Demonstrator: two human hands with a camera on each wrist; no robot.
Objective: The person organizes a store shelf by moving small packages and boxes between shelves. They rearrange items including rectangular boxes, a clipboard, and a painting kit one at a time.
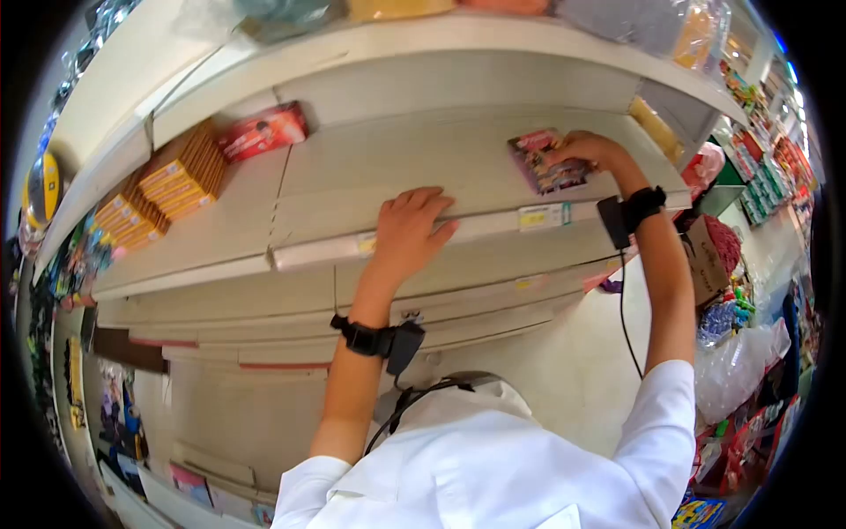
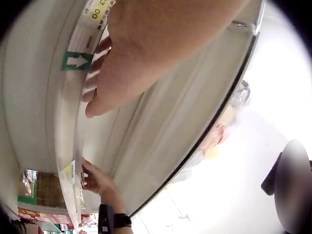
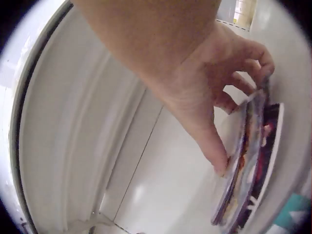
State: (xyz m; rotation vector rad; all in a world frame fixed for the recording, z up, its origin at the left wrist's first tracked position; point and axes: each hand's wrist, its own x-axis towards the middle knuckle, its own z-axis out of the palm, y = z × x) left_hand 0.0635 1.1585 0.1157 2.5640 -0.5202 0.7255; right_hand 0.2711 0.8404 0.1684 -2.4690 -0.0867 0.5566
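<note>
My right hand (image 1: 589,150) grips a small stack of dark, colourful printed packs (image 1: 534,157) at the right part of the shelf (image 1: 397,159). In the right wrist view, the thumb lies along one side of the packs (image 3: 253,161) and the fingertips reach their upper end. Several thin layers with glossy, picture-covered faces show there; one has a white edge. My left hand (image 1: 412,225) rests flat over the shelf's front edge, fingers spread and nothing held. A price label (image 1: 545,216) sits on that edge between the two hands.
Orange boxes (image 1: 185,172) are stacked on the shelf's left, beside a red box (image 1: 264,132). An upper shelf (image 1: 493,35) with plastic-wrapped goods overhangs from above. Lower shelves (image 1: 476,304) run beneath. Bags and goods (image 1: 736,379) crowd the right side.
</note>
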